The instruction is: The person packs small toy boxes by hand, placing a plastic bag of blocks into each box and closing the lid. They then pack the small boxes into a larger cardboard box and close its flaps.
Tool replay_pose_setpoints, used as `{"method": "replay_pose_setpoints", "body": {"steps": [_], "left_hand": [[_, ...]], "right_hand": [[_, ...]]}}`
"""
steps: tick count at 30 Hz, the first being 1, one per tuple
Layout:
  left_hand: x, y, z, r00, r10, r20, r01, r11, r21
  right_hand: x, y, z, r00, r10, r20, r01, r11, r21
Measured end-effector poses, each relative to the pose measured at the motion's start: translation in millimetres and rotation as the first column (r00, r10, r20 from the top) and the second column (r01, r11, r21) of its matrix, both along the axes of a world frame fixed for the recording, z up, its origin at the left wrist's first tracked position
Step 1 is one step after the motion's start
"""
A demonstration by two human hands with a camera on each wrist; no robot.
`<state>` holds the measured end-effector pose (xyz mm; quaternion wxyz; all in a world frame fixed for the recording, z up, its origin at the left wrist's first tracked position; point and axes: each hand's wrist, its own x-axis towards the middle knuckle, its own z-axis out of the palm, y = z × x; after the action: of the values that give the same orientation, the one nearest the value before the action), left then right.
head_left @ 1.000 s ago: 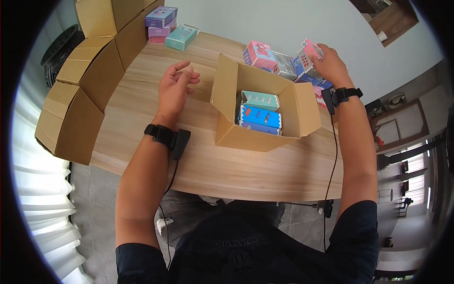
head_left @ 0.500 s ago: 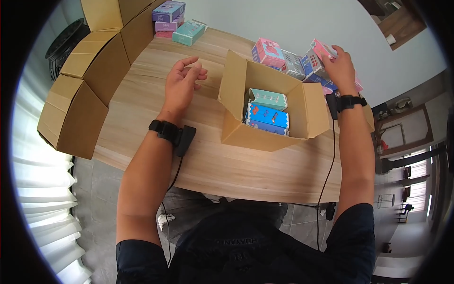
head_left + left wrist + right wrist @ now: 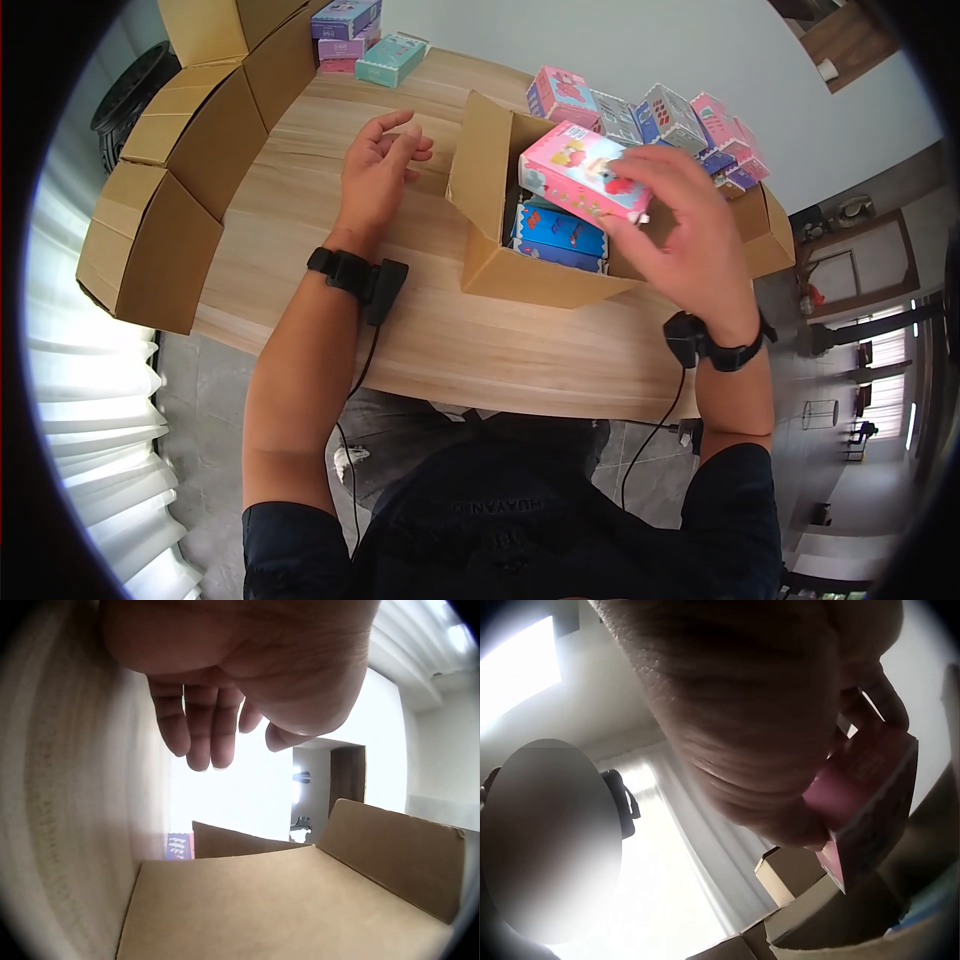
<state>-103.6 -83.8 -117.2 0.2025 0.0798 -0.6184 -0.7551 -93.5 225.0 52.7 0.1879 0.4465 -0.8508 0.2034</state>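
Note:
My right hand [image 3: 690, 225] grips a pink printed box [image 3: 580, 170] between thumb and fingers. It holds this box tilted over the open cardboard carton [image 3: 530, 280]. Inside the carton stand blue boxes [image 3: 560, 230]; the pink box covers part of what lies behind them. In the right wrist view the pink box [image 3: 862, 784] shows under the fingers, above the carton's edge. My left hand [image 3: 378, 175] hovers left of the carton, holding nothing, its fingers loosely bent. The left wrist view shows the same hand [image 3: 240, 675] above the carton's side [image 3: 262, 907].
Several printed boxes [image 3: 668, 115] stand in a row along the table's back right. A small stack of purple and pink boxes [image 3: 345, 25] and a teal box [image 3: 393, 60] sit at the back left. Large cardboard cartons [image 3: 175, 235] line the left edge of the wooden table [image 3: 430, 330].
The right hand has taken the pink box from the back right group and brought it left and nearer, over the carton. The left hand has stayed almost in place.

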Motion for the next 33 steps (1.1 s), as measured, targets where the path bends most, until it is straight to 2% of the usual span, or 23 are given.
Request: {"method": "replay_pose_setpoints", "body": {"steps": [4,7,8,11,14,15,16,18,19,22,25,27,31,33], "left_hand": [[1.2,0.8,-0.4,0.999,-0.037,-0.015,0.037,0.999,-0.016],[2.4,1.2,-0.7,0.996,-0.075,-0.048,0.074,0.997,-0.029],[3.1,1.8,-0.5,0.994,-0.09,-0.06,0.088,0.995,-0.036],[9.5,6.0,7.4,0.981,-0.168,-0.096,0.166,0.986,-0.035],[10.6,5.5,-1.5,0.946,-0.275,-0.175,0.271,0.962,-0.047],[9.9,6.9,-3.9,0.934,-0.305,-0.184,0.3,0.952,-0.058],[8.4,9.6,-1.4,0.915,-0.335,-0.226,0.33,0.942,-0.061],[11.2,17.9,-1.8,0.876,-0.392,-0.281,0.394,0.918,-0.051],[10.9,19.0,-4.6,0.872,-0.422,-0.248,0.425,0.904,-0.045],[7.1,18.1,-9.9,0.861,-0.484,-0.155,0.482,0.875,-0.056],[6.6,25.2,-15.9,0.893,-0.437,-0.11,0.442,0.897,0.025],[13.3,33.2,-1.2,0.907,-0.407,-0.108,0.411,0.911,0.018],[11.4,46.2,31.8,0.876,-0.453,-0.165,0.467,0.883,0.056],[15.4,48.1,39.9,0.866,-0.492,-0.085,0.496,0.868,0.026]], "right_hand": [[-2.3,-11.3,-23.0,0.998,0.011,-0.064,-0.016,0.997,-0.07],[8.2,-11.6,-16.5,0.999,-0.049,0.023,0.047,0.996,0.08],[6.6,-9.8,-17.4,1.0,-0.024,-0.009,0.025,0.995,0.094],[7.6,-2.6,-12.2,0.998,-0.009,0.057,0.0,0.987,0.159],[-5.5,16.1,-18.7,1.0,0.023,-0.013,-0.025,0.99,-0.138],[-11.5,25.9,-20.0,0.998,-0.07,0.0,0.067,0.955,-0.29],[-16.0,38.2,-25.2,0.987,-0.153,0.048,0.158,0.889,-0.43],[-32.0,66.2,-39.8,0.948,-0.154,0.278,0.305,0.688,-0.658],[-41.2,79.3,-49.6,0.915,-0.118,0.386,0.382,0.565,-0.732],[-67.9,106.0,-103.6,0.702,0.167,0.692,0.528,0.531,-0.663],[-60.8,76.5,-130.2,0.487,0.521,0.701,0.587,0.399,-0.705],[-53.4,62.6,-132.5,0.401,0.67,0.625,0.459,0.443,-0.77],[-56.6,43.7,-143.3,0.372,0.593,0.714,0.415,0.582,-0.7],[-51.0,34.9,-145.6,0.401,0.562,0.723,0.382,0.614,-0.69]]}}
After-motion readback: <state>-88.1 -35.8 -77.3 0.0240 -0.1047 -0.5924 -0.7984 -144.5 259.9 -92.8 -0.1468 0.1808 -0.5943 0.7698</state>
